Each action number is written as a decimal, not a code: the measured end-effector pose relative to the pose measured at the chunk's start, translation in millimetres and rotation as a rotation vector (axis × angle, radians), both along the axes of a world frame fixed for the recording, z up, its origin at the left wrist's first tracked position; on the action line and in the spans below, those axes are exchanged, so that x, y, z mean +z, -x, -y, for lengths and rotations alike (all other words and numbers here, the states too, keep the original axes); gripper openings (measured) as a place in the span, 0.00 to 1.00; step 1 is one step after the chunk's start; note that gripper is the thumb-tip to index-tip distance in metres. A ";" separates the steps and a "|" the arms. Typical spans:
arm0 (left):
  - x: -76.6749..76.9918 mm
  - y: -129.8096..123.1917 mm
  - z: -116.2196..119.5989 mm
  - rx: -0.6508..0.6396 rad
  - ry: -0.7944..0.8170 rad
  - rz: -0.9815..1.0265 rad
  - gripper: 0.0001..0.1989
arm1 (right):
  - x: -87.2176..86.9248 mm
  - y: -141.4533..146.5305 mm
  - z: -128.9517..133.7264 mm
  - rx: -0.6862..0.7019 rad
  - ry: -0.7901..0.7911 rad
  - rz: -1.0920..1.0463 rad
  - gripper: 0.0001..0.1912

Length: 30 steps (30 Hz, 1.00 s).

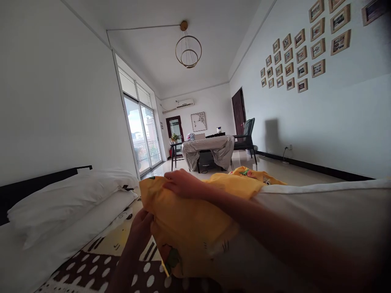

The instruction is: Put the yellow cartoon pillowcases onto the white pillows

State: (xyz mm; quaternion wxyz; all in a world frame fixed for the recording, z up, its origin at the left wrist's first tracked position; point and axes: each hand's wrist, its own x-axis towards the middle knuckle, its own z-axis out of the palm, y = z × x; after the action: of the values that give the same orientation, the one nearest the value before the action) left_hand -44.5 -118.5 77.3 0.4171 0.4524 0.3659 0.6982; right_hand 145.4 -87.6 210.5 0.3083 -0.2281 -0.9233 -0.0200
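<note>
A yellow quilt (pixel 183 215) with carrot-like prints is bunched up in front of me above the bed. My left hand (pixel 142 221) is closed on its left edge, low down, with the fingertips partly behind the cloth. Higher up, my right hand (pixel 185 184) grips the top edge near the same corner, its arm reaching across the fabric. White cloth (pixel 320 199) joins or lies against the yellow part on the right; where the two meet is partly hidden by my right arm. Beneath is a brown and cream patterned bed sheet (pixel 94 264).
White pillows (pixel 73 199) lie at the left against a dark headboard (pixel 45 179). Beyond the bed stand a covered table (pixel 210 144), a dark chair (pixel 248 136) and a plant stand (pixel 172 152). Sliding glass doors (pixel 142 134) are at the left.
</note>
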 end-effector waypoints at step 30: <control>39.2 -34.7 28.6 0.275 -0.213 -0.323 0.37 | -10.4 4.1 -0.5 -0.014 0.150 -0.019 0.14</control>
State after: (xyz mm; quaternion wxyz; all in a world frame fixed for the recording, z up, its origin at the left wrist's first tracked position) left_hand -9.8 -147.1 116.5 0.2041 0.5453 0.4105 0.7018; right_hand 141.4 -87.1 200.1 0.2990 -0.2572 -0.9176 0.0493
